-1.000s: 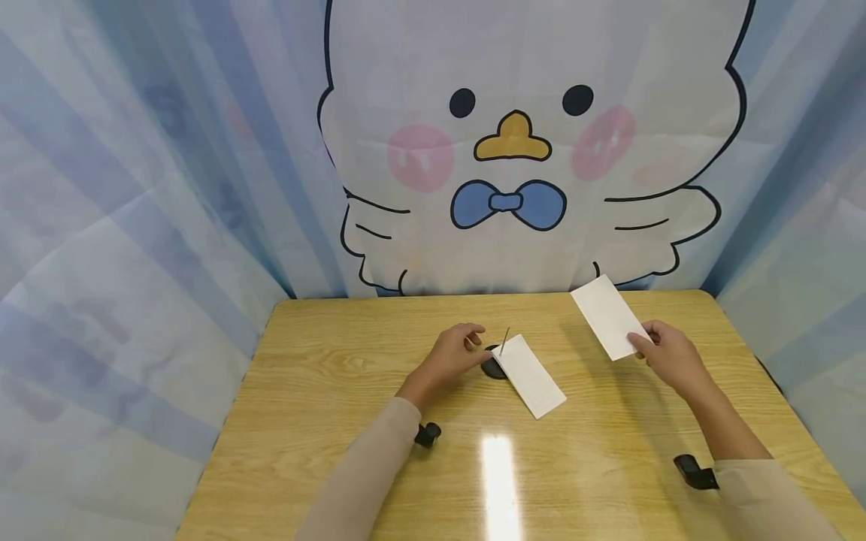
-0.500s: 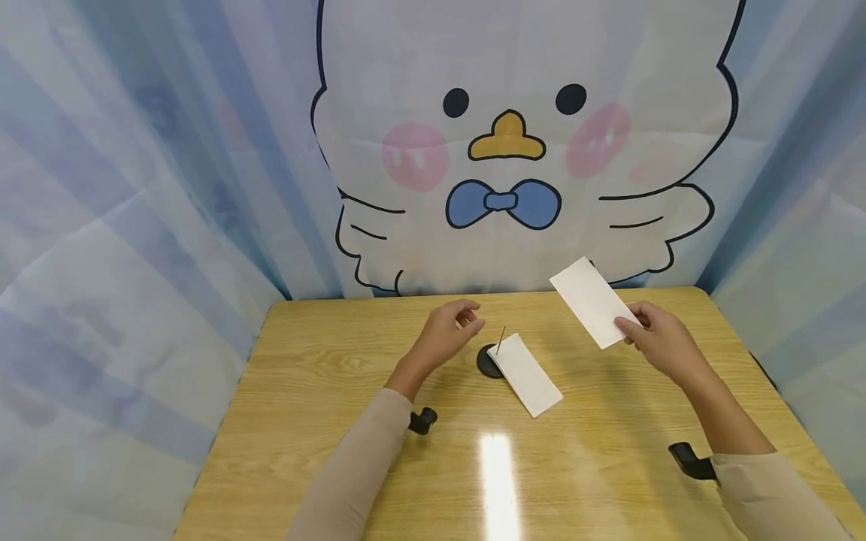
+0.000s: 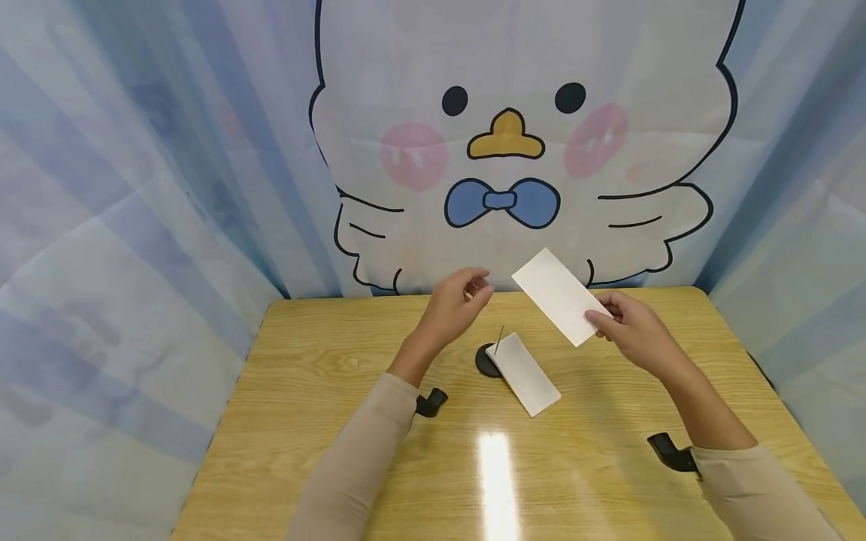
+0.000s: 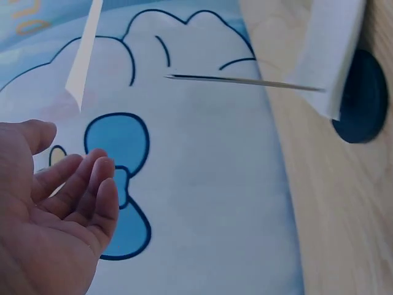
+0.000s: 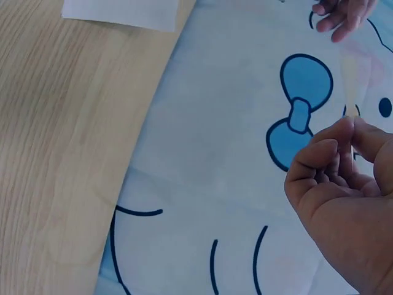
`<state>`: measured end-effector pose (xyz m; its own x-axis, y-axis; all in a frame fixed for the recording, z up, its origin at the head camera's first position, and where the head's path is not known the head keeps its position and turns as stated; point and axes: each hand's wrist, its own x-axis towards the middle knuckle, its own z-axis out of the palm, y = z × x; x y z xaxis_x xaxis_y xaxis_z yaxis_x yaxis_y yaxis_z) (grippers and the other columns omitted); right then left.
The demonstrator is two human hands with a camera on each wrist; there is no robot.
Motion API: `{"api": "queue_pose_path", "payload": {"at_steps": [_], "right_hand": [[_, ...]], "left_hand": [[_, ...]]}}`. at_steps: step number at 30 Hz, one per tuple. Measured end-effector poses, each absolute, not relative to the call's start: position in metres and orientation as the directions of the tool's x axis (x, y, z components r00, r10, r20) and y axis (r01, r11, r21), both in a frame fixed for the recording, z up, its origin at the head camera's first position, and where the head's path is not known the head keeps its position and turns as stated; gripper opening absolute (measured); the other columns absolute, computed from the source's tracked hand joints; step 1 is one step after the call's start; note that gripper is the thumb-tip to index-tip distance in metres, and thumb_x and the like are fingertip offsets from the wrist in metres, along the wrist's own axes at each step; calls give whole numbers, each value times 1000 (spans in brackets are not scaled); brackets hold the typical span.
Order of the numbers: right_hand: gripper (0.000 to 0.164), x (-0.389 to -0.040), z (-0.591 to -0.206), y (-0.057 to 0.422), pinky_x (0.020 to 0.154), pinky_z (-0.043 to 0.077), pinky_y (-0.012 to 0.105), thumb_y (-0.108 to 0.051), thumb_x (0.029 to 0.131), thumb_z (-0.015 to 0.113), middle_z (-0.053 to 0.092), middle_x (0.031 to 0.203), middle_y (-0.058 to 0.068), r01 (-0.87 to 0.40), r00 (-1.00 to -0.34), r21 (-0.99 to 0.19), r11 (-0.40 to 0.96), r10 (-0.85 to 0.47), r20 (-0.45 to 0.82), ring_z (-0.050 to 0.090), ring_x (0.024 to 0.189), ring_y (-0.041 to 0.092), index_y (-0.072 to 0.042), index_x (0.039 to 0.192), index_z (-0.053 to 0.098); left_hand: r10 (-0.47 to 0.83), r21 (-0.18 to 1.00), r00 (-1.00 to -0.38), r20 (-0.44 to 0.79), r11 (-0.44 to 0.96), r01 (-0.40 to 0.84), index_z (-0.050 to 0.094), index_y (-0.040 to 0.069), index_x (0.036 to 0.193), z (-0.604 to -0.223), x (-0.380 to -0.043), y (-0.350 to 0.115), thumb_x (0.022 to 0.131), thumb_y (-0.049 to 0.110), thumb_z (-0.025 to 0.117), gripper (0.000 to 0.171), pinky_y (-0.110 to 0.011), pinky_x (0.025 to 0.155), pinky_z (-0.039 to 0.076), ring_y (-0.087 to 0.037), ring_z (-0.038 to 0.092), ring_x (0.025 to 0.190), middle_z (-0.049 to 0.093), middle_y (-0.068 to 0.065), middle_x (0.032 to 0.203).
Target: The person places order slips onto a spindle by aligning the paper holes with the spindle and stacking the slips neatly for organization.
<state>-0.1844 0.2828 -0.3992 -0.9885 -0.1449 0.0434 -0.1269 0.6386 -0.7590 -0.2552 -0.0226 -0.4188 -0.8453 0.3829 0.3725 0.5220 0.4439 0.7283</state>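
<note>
My right hand (image 3: 636, 330) pinches a white paper slip (image 3: 558, 297) by its near right corner, between thumb and fingers, above the table. In the right wrist view that slip is seen nearly edge-on. Left of the slip, my left hand (image 3: 452, 306) is raised with nothing in it, its fingers loosely bent. Below both hands stands a paper spike (image 4: 245, 81) with a round black base (image 3: 484, 362). A stack of white slips (image 3: 524, 376) is pierced near one corner by the spike and leans down to the right, partly hiding the base.
The wooden table (image 3: 325, 421) carries a bright light reflection at its front. A curtain (image 3: 501, 248) printed with a cartoon bird hangs at the table's back edge, and pale blue curtains flank both sides. Black wrist mounts (image 3: 431, 403) stick out at the sleeves.
My right hand has carried the paper slip leftward and slightly up, nearer the left hand. The left hand has risen away from the stack and spike. Stack and spike stay in place.
</note>
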Motion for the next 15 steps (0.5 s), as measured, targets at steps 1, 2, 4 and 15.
{"api": "queue_pose_path", "payload": {"at_steps": [1,2,4,15], "right_hand": [[37,-184,-397,280,60,46,26,-23,109,56,64,96,17,-133,-987,-765,631,-153,45,53,74,11,8,127,55],[38,-184,-396,277,62,47,25,-23,108,56,64,99,17,-137,-986,-768,625,-159,46,55,76,10,9,130,55],[40,-183,-392,272,65,49,24,-21,108,57,65,104,19,-148,-984,-776,613,-173,51,57,79,10,9,133,54],[35,-181,-381,258,69,53,21,-17,106,60,68,109,21,-181,-976,-779,600,-205,69,63,83,13,9,130,56]], "left_hand": [[378,731,-844,381,436,525,63,4,136,-416,-256,-21,106,23,61,36,-29,87,56,-18,66,100,71,-7,114],[375,734,-842,388,428,528,64,4,136,-413,-256,-20,106,23,61,36,-29,87,56,-18,66,100,71,-7,114],[370,744,-840,397,407,531,64,4,136,-408,-256,-18,106,23,61,35,-28,87,56,-17,66,99,71,-7,113],[320,808,-853,413,304,505,71,5,124,-395,-255,-10,105,15,62,24,-22,77,51,-17,62,86,70,-7,98]]}}
